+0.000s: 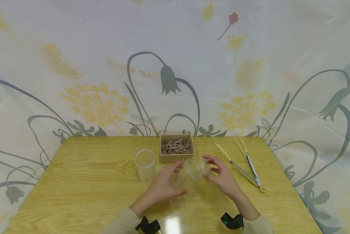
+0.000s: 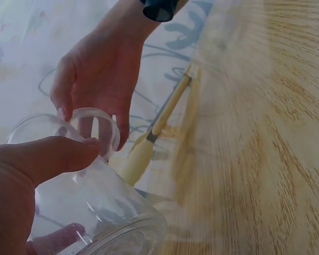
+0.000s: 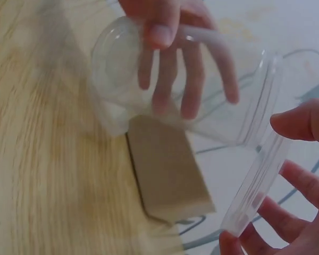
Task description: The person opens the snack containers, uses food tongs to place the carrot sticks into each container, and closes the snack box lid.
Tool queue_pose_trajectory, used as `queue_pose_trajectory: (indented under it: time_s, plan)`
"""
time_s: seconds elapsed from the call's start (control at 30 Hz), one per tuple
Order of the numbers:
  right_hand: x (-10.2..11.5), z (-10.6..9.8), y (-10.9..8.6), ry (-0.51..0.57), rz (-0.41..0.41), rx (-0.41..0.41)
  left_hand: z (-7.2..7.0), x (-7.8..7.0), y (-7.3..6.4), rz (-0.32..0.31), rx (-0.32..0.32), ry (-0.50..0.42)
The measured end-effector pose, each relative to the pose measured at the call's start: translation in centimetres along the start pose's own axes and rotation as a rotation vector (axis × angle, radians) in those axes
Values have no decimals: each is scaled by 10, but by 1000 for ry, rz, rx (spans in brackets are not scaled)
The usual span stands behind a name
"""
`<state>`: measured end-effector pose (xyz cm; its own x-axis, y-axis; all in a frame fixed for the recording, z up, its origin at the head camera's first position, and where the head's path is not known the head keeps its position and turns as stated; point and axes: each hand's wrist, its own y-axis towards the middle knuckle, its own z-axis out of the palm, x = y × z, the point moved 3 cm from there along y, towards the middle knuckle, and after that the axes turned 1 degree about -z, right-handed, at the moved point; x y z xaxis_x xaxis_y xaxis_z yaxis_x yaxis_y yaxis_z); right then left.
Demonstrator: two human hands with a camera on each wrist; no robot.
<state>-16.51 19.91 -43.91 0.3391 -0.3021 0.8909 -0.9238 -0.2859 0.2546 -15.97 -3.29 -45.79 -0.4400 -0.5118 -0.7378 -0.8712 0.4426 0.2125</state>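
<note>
Lid's off, not seated. Left hand (image 1: 163, 185) wraps the tilted clear jar (image 2: 114, 196) in front of the beige box (image 1: 178, 158); right hand (image 1: 223, 177) pinches the clear lid (image 3: 255, 186) thumb-to-fingers beside the jar mouth, contact unclear. No contents visible in that jar. My read: early stage. Brown strips (image 1: 176, 148) sit in the box, tongs (image 1: 253, 169) lie spread right of it, unused. Second jar (image 1: 145, 166) upright, left of box; can't tell if capped. Room: wooden table (image 1: 90, 182) widest left of box; table's back edge just behind box, tongs limit the right.
</note>
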Motion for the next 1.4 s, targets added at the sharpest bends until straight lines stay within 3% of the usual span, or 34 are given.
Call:
queue_pose_trajectory:
  time_s: [0.23, 0.37, 0.53, 0.77, 1.13, 1.4]
  plan:
    - [-25, -4, 1, 59, 165, -57, -1, 3, 1, 10, -41, -82]
    - [-38, -7, 1, 5, 229, -94, 0, 5, 4, 9, -24, -163]
    - [-54, -10, 0, -118, 211, -114, 3, 6, 7, 6, -22, -247]
    - [-70, -9, 0, -255, 165, -139, 6, 9, 12, -75, -106, -225]
    - [-82, -2, -4, -327, 188, -197, 20, 11, 27, -53, -121, -335]
    - [-87, 3, -5, -331, 248, -212, 34, 18, 31, -104, -150, -411]
